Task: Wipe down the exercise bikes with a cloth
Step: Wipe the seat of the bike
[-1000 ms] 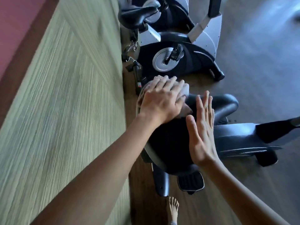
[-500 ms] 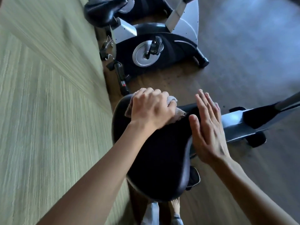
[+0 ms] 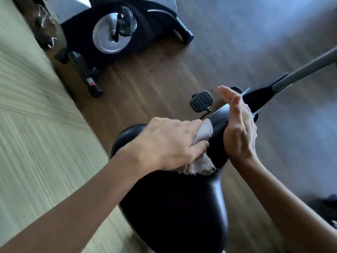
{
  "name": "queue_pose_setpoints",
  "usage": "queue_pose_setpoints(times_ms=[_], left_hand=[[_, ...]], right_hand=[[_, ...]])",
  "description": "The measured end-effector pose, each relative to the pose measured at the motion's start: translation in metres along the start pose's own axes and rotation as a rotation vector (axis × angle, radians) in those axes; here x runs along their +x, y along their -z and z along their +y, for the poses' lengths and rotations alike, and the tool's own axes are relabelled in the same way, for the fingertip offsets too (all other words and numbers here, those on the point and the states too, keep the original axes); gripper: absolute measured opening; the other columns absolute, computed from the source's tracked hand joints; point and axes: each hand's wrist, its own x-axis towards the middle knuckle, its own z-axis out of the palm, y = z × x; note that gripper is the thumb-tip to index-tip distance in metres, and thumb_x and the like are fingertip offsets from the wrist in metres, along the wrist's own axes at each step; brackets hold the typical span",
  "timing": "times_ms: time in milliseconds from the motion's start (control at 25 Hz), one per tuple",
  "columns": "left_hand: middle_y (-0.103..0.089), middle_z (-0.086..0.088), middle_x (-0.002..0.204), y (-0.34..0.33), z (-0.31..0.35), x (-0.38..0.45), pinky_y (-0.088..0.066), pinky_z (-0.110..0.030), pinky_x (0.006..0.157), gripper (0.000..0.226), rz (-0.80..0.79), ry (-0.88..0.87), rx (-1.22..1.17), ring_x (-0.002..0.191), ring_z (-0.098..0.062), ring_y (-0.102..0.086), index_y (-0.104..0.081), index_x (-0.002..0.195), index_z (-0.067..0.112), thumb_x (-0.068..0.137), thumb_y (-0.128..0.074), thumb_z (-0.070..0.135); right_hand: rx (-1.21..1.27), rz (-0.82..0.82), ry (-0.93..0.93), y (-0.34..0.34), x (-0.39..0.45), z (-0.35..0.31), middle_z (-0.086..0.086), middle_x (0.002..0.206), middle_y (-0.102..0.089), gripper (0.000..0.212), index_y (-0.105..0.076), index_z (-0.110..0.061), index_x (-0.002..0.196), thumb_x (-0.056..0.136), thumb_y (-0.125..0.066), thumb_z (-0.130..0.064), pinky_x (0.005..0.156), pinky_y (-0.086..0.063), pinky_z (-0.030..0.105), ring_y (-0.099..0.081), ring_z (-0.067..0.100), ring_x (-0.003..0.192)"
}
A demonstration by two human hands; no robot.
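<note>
Beside the pale striped wall, the broad black padded bike saddle (image 3: 175, 201) fills the lower view: firm, smooth, probably slick, so it wants steadying at its edge. The left hand (image 3: 169, 143) is closed over a soft, light, crumpled grey cloth (image 3: 200, 161), pressed onto the saddle. The right hand (image 3: 238, 128) is flat and wide at the saddle's right rim, holding nothing.

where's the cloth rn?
Head view, centre: the cloth is pressed on the black bike seat under the left hand, with the open right hand just to its right.
</note>
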Motion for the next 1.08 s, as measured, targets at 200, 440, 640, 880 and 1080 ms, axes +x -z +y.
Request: queue_pose_setpoints(times_ms=[200,440,640,880,1080], left_hand=[[-0.056,-0.002,0.143,0.0,0.009,0.059,-0.038,-0.045,0.105,0.058,-0.236,-0.004,-0.485,0.131,-0.03,-0.052,-0.042,0.141,0.029,0.099,-0.024,0.065],[-0.021,0.02,0.166,-0.001,-0.008,0.043,-0.029,-0.044,0.116,0.064,-0.295,-0.167,-0.337,0.146,-0.026,-0.037,-0.011,0.161,0.035,0.104,-0.03,0.057],[-0.031,0.014,0.163,0.012,0.03,0.083,-0.031,-0.047,0.117,0.055,-0.188,-0.211,-0.456,0.146,-0.02,-0.038,-0.028,0.157,0.037,0.105,-0.03,0.054],[-0.06,0.013,0.131,0.004,0.019,0.033,-0.042,-0.048,0.102,0.045,-0.09,-0.049,-0.349,0.121,-0.024,-0.057,-0.044,0.13,0.038,0.095,-0.026,0.057],[-0.063,0.004,0.132,0.004,0.035,0.011,-0.04,-0.041,0.093,0.045,0.021,0.141,0.016,0.12,-0.029,-0.059,-0.046,0.138,0.031,0.105,-0.023,0.052]], right_hand=[[0.099,0.036,0.022,-0.004,0.001,0.008,-0.018,0.139,-0.06,0.061,-0.061,-0.032,0.136,0.104,-0.016,-0.058,0.123,-0.023,0.049,-0.045,0.0,0.137],[0.466,0.072,0.044,-0.006,0.003,0.012,0.004,0.154,-0.048,0.066,-0.046,-0.008,0.147,0.105,-0.03,-0.056,0.126,-0.019,0.046,-0.036,0.016,0.148],[0.677,0.107,-0.027,0.002,0.002,0.01,0.017,0.148,-0.052,0.053,-0.041,-0.007,0.148,0.105,-0.025,-0.033,0.117,-0.035,0.029,-0.053,0.006,0.131],[0.756,0.119,-0.029,0.011,0.002,0.013,-0.002,0.163,-0.034,0.053,-0.037,-0.017,0.151,0.102,-0.028,-0.035,0.127,-0.014,0.032,-0.023,0.004,0.151],[0.29,-0.063,0.1,0.011,-0.006,0.013,-0.009,0.154,-0.047,0.051,-0.049,-0.025,0.144,0.106,-0.018,-0.038,0.126,0.007,0.046,-0.029,-0.008,0.145]])
